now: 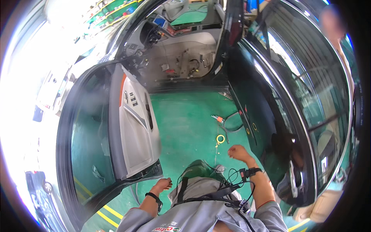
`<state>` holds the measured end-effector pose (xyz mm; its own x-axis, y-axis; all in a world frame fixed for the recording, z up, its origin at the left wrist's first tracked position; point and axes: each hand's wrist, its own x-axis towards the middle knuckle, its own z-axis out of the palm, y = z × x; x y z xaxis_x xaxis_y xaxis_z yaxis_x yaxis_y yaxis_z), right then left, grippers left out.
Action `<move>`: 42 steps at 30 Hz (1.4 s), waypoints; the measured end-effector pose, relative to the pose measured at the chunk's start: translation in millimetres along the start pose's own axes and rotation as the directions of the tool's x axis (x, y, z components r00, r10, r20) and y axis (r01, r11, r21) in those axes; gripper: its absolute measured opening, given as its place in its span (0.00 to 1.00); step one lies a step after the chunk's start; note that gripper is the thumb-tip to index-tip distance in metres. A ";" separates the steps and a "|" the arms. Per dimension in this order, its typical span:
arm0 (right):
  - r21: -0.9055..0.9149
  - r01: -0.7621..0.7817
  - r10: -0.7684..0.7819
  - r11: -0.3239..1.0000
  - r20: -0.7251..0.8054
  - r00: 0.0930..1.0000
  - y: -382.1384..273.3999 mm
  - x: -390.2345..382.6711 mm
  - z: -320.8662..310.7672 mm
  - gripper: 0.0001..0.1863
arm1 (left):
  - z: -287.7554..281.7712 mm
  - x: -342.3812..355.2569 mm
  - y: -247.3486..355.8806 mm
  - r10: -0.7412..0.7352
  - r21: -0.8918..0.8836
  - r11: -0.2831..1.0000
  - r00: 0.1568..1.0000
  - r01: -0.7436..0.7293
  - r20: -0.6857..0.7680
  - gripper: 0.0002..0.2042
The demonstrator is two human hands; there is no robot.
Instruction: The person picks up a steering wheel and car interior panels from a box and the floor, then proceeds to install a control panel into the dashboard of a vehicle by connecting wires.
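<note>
My left hand (164, 185) hangs beside the lower edge of the open front car door (135, 135), apart from it. Its fingers are curled in, and nothing shows in them. Over the green floor, my right hand (238, 152) is raised with its fingers closed and no object visible in it. Near that hand, a yellow ring (220, 139) lies on the floor. A little farther off lies an orange-and-silver piece (219, 119) beside a dark looped hose or cable (232, 125). The door's light inner panel carries a handle and window switches.
Ahead is the car's front cabin (181, 62), its beige floor bare of a seat, with loose wiring on it. The dark rear door (259, 100) stands at my right. Cables (235, 176) hang at my waist. Another person (333, 25), blurred, is beyond the car.
</note>
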<state>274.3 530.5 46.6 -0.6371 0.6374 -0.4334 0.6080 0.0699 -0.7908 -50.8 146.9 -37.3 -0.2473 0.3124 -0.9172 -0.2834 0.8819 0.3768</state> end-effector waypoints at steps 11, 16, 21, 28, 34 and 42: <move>0.523 -0.266 0.326 0.810 -0.024 0.945 1.6 116.0 -24.9 0.11 | -33.9 66.9 9.1 -0.158 -0.390 0.918 0.968 0.071 -0.194 0.21; 0.682 -0.267 0.473 0.681 -0.131 0.871 -35.0 161.4 -63.0 0.09 | -98.6 125.3 6.4 -0.146 -0.607 0.780 0.988 0.149 0.055 0.18; 0.760 -0.118 0.530 0.639 -0.323 0.784 -62.0 194.1 -123.2 0.07 | -109.6 140.6 175.5 -0.106 -0.305 0.951 0.974 0.042 -0.198 0.25; 0.759 -0.033 0.479 0.651 -0.376 0.793 -142.0 254.3 -140.2 0.07 | -162.1 107.2 326.7 0.161 -0.196 0.955 0.943 -0.224 -0.293 0.22; 0.687 -0.001 0.386 0.727 -0.407 0.827 -182.5 318.6 -161.1 0.08 | -193.7 148.6 276.0 0.128 -0.325 0.925 0.966 -0.198 -0.224 0.17; 0.483 0.144 0.221 0.864 -0.620 0.753 -227.5 279.6 -183.4 0.11 | -257.1 179.3 266.8 -0.105 -0.033 0.994 0.994 0.104 -0.028 0.10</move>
<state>44.7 833.6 184.6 -0.0512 0.9710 -0.2335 0.2046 -0.2186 -0.9541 -409.0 347.4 -68.0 -0.2424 0.2084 -0.9475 -0.3383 0.8972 0.2839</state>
